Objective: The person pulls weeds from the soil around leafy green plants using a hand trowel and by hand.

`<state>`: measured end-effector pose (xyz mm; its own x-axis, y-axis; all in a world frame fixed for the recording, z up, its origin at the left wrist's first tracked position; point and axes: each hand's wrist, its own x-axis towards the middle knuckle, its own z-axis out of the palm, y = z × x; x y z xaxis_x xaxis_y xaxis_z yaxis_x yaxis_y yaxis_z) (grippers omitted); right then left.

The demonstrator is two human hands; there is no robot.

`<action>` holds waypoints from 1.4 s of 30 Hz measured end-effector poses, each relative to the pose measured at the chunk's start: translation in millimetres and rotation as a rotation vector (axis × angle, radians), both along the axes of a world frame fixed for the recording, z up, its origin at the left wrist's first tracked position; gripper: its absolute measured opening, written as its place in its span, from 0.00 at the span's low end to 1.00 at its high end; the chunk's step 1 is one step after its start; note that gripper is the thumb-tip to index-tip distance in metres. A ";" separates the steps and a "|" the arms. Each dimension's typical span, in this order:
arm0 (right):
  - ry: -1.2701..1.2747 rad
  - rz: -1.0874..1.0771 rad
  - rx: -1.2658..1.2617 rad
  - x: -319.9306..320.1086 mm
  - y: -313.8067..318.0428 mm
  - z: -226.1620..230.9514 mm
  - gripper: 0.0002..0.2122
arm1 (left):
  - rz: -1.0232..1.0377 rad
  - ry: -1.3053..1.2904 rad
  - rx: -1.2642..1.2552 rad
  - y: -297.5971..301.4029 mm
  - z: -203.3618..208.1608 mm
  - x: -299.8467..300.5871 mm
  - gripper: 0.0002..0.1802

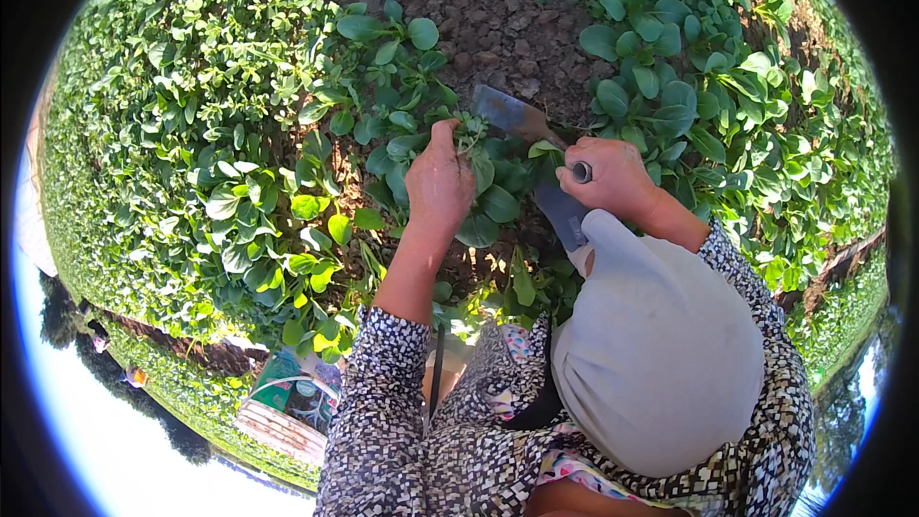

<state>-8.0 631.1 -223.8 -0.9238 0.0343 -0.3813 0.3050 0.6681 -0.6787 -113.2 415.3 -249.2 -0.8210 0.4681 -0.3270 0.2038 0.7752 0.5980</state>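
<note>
My left hand (pixel 442 177) is closed in a pinch on a sprig of small-leaved green plant (pixel 471 134), among the broad leaves of a leafy green plant (pixel 498 201). My right hand (pixel 615 177) grips a short hand tool with a flat grey metal blade (pixel 512 113) and a round, hollow-looking handle end (pixel 581 172). The blade points left over the bare soil, a little beyond the left hand's fingers. A leaf lies against the right hand's fingers. Foliage hides the roots and the stem bases below both hands.
Brown crumbly soil (pixel 488 24) lies ahead, between dense rows of leafy greens (pixel 661 57) on the right and smaller-leaved plants (pixel 191 67) on the left. A white bucket (pixel 278 426) stands at lower left. Pale grey cloth (pixel 661 345) covers much of the lower right.
</note>
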 end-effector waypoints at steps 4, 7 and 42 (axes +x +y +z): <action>0.001 -0.027 -0.024 -12.6 -10.0 -21.3 0.09 | -0.198 -0.030 -0.337 22.9 -16.6 -45.6 0.19; -0.049 -0.012 -0.024 -33.5 -10.5 -7.1 0.09 | -0.363 0.029 -0.445 25.6 -27.8 -64.4 0.20; 0.019 -0.050 -0.019 22.5 9.6 2.3 0.11 | -0.497 -0.215 -0.278 67.5 -26.8 -83.8 0.16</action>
<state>14.5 640.7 -221.6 -0.9283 0.0741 -0.3645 0.3247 0.6394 -0.6970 -197.0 482.8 -276.0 -0.4285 0.6516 -0.6259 0.4784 0.7513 0.4546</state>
